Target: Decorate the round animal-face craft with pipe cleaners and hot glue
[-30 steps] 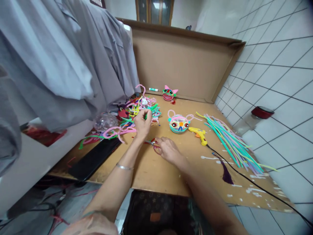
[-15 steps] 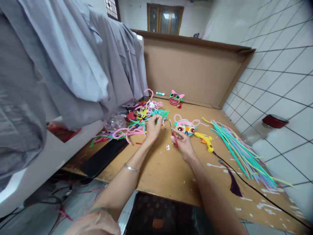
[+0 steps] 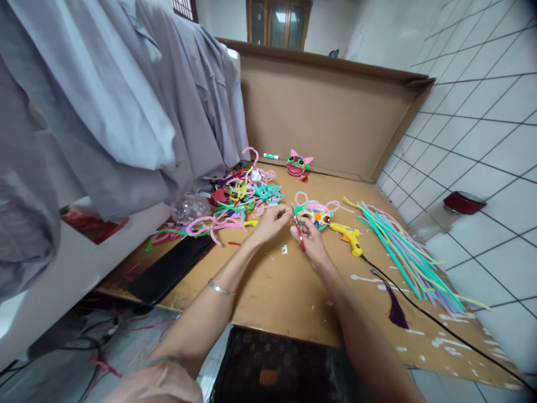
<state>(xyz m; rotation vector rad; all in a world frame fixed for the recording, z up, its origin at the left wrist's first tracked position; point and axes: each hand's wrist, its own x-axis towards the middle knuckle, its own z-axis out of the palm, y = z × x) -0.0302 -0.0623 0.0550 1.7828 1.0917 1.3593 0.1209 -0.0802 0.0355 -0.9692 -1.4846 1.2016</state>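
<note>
My right hand grips small red-handled scissors, blades pointing up. My left hand is closed in a pinch on a small piece I cannot make out, held right beside the scissor blades. Both hands hover over the cardboard work surface. Just behind them lies a round pipe-cleaner animal face with pink ears. To the left spreads a tangled heap of coloured pipe cleaners.
A yellow glue gun with a black cord lies right of the hands. Straight pipe cleaners fan out at the right. A second craft face and marker sit by the cardboard back wall. Grey shirts hang at left; a black tablet lies below.
My right hand picked the scissors up off the surface and raised them. My left hand moved right from the pipe-cleaner heap to meet the blades.
</note>
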